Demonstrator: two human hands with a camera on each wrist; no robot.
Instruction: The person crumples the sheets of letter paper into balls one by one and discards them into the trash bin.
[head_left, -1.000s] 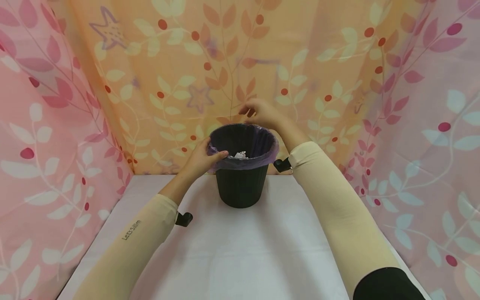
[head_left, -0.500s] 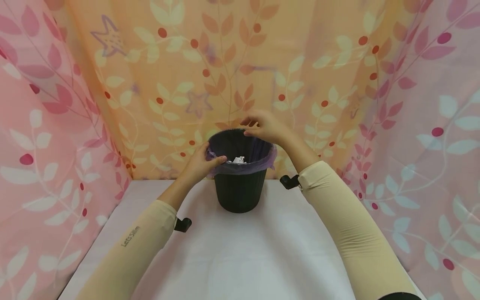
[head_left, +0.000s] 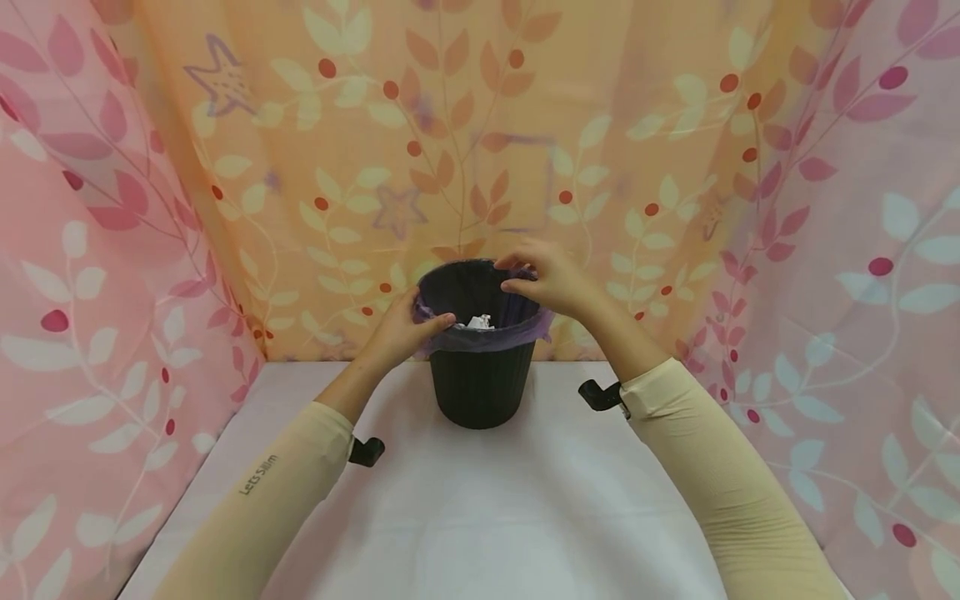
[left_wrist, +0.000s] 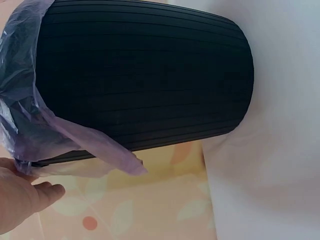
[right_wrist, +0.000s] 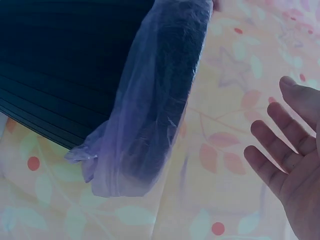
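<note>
A black trash can (head_left: 480, 387) stands on the white-covered table, upright. Its rim is lined with a thin purple trash bag (head_left: 495, 338) folded over the outside. Inside, a crumpled white piece (head_left: 480, 322), perhaps paper, is partly visible. My left hand (head_left: 401, 332) grips the can's lined rim at the left, thumb over the edge and fingers outside. My right hand (head_left: 553, 279) hovers at the right rear of the rim. In the right wrist view the fingers (right_wrist: 272, 172) of that hand are spread, holding nothing, apart from the bag (right_wrist: 145, 110).
An orange patterned curtain (head_left: 337, 167) hangs just behind the can. Pink patterned curtains (head_left: 90, 275) close off both sides. The white tabletop (head_left: 465, 517) extends in front. Each sleeve end carries a small black wrist camera (head_left: 600, 395).
My right hand has moved down and slightly right, from above the back of the rim to its right rear. The left hand keeps its grip. The whole view has shifted slightly.
</note>
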